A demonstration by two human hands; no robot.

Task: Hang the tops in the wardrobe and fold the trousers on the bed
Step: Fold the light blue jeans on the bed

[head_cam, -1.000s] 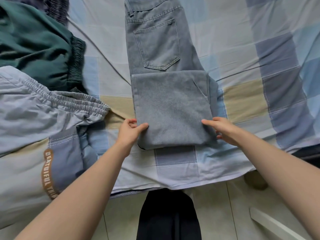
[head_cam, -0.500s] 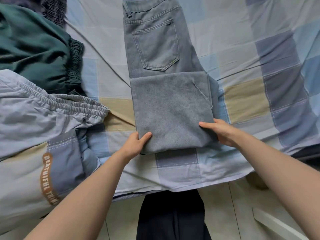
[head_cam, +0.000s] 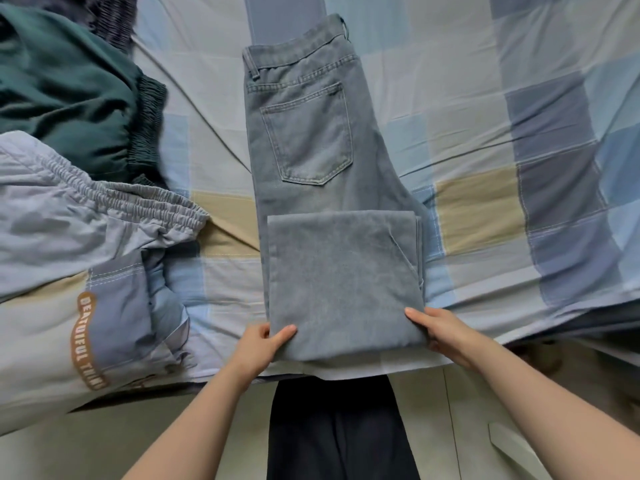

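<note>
- The grey-blue jeans [head_cam: 311,140] are lying flat in the middle of the bed [head_cam: 485,116], waistband at the far end and a back pocket [head_cam: 308,133] facing up.
- The legs are lying doubled back over themselves, making a squarish folded panel [head_cam: 343,282] at the near end that is reaching almost to the near edge of the bed.
- The left hand [head_cam: 258,344] is gripping the near left corner of that fold; its thumb is lying on top of the denim while the fingers [head_cam: 256,336] are curling under the edge, pinching the cloth.
- The right hand [head_cam: 440,329] is holding the near right corner, its thumb pressing flat on top of the panel; the other fingers are tucking beneath the cloth, though how far under they are going is hard to tell.
- Both bare forearms are reaching in from the near side, one to each corner.
- To the left, a pale lilac garment with an elastic waistband [head_cam: 86,220] is lying crumpled on the checked bedsheet, well apart from the jeans.
- Farther left and beyond it, a dark green garment with a gathered cuff [head_cam: 69,98] is sitting bunched up.
- A brown strip of lettering [head_cam: 85,341] is showing on cloth at the near left.
- Below the bed edge, the person's dark trousers [head_cam: 339,431] are standing against the pale tiled floor [head_cam: 138,438].
</note>
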